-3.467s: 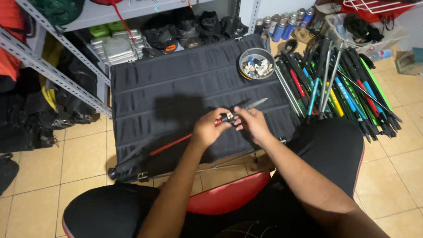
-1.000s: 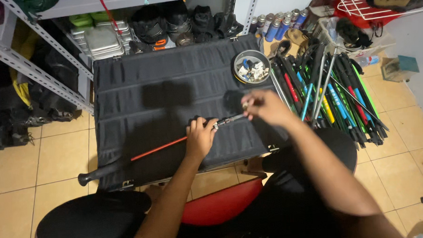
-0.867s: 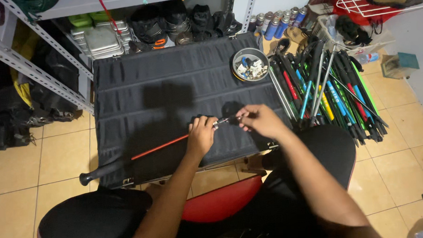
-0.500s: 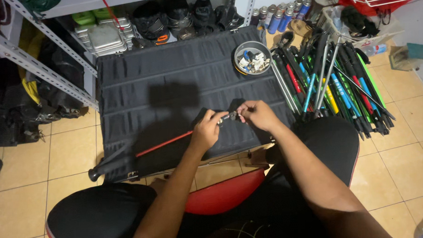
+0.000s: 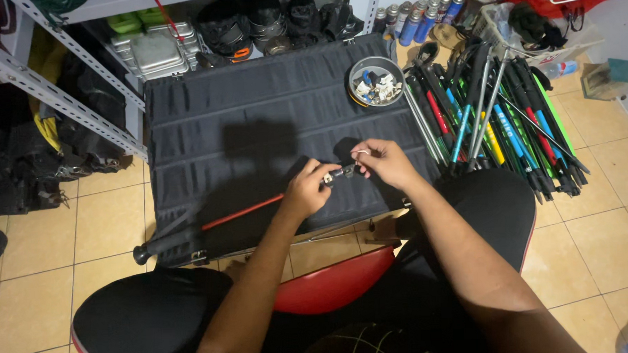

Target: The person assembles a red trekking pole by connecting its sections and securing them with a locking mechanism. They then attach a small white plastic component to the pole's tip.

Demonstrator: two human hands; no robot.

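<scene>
A red trekking pole (image 5: 242, 212) with a black handle lies across the black folding table (image 5: 256, 109), its handle end sticking out at the lower left. My left hand (image 5: 306, 193) grips the pole near its upper end, where a small black-and-metal clamp fitting (image 5: 342, 173) sits. My right hand (image 5: 383, 161) is at that fitting, pinching a small pale part between thumb and fingers just above it.
A round metal bowl (image 5: 377, 82) of small parts sits at the table's right edge. A pile of coloured trekking poles (image 5: 493, 114) lies on the floor to the right. Metal shelving (image 5: 61, 102) with bags and a metal case (image 5: 156, 53) stands behind and to the left.
My right hand came back from near the bowl to the pole's end and now pinches a small part there. The left hand kept its hold on the pole.
</scene>
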